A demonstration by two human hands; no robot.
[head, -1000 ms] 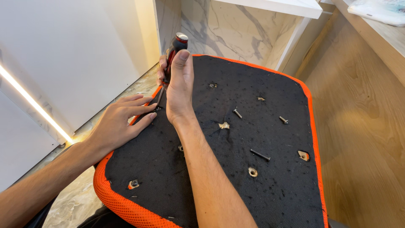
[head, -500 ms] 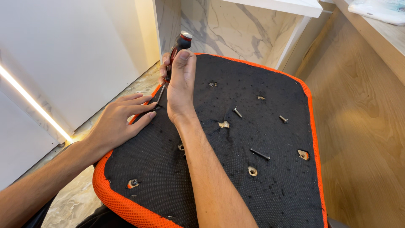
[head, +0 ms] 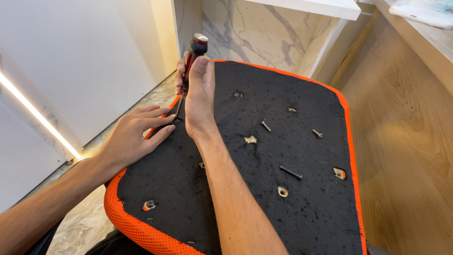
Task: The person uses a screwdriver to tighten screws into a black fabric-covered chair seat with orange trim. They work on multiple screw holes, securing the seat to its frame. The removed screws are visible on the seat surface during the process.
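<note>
The right hand [head: 199,99] has its grip clenched around a screwdriver [head: 192,56], whose black and red moulded handle ends in a grey cap at the far tip. The thin metal shaft runs down and to the left from the fist towards the left edge of the seat base [head: 264,165]; the tip itself is hidden behind the hands.

The left hand [head: 134,137] lies flat, grip released, fingers spread and pressing on the seat base just beside the shaft, at the left edge.

The seat base is an upturned chair cushion, roughly square with rounded corners. Its underside is covered in coarse black fabric, flecked with pale dust. A band of bright orange mesh [head: 137,226] wraps the rim. Several ragged holes in the fabric expose pale material and metal inserts: one at the near left corner [head: 149,205], one near centre [head: 250,140], one near the middle front [head: 282,191] and one at the right [head: 339,173].

Loose fasteners rest on the fabric, well apart: a long black bolt [head: 290,172], a short silver screw [head: 266,125] and another short screw [head: 318,134] further right.

Beyond the far edge stands a marble-patterned panel [head: 255,33], smooth and grey-veined. Wood-grain flooring [head: 406,141] lies to the right.
</note>
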